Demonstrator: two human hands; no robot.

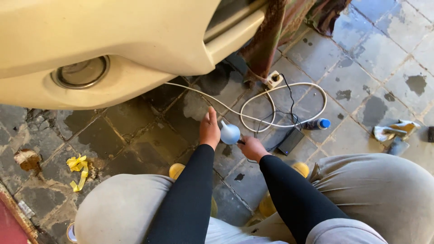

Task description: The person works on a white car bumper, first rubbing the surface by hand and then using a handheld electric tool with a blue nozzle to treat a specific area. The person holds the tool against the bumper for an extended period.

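Observation:
I squat in front of a cream car bumper [135, 40] with a round fog lamp recess [81, 72]. My right hand [252, 147] grips the dark handle of a small tool with a pale blue rounded head [229, 133]. My left hand [209, 129] is held flat beside that head, fingers straight and pointing toward the bumper, touching or nearly touching it. Both arms wear black sleeves. A thin black cord runs from the tool across the tiles.
A white cable [289, 104] loops over wet grey floor tiles to a white socket block [274, 79]. A black adapter box [291, 141], a small bottle with blue cap [318, 123], a crumpled rag [395, 131] and yellow tape scraps [79, 169] lie around.

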